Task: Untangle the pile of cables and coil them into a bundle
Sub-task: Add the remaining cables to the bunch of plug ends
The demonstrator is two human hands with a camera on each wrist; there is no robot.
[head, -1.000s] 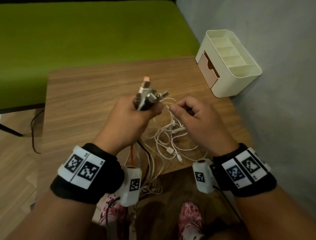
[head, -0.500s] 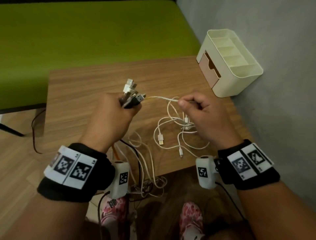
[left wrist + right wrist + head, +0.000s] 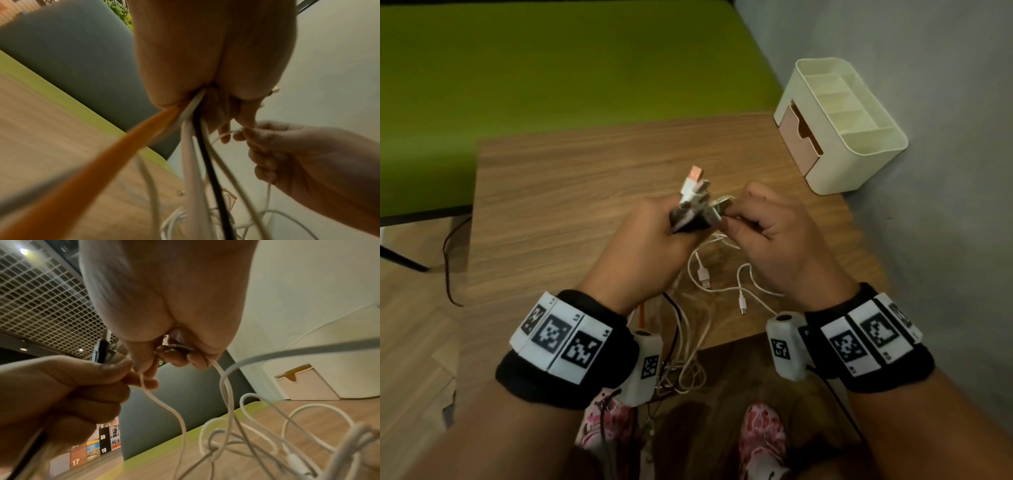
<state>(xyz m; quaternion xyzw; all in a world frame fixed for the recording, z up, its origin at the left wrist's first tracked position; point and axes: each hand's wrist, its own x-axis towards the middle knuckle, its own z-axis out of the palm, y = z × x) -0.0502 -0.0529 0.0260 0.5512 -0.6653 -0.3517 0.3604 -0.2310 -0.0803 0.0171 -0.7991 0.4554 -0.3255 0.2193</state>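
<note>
Above the bench's (image 3: 558, 192) middle, the left hand (image 3: 650, 246) clenches the gathered cable plugs (image 3: 697, 202). The right hand (image 3: 767, 236), apart half a second ago, now pinches a white cable (image 3: 162, 404) against them; another end joins, loose cables (image 3: 722, 274) remain.

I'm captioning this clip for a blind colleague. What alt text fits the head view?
Over a wooden table, the left hand grips a bunch of cable plugs while the right hand pinches a white cable beside them. A cream organizer stands far right.
</note>
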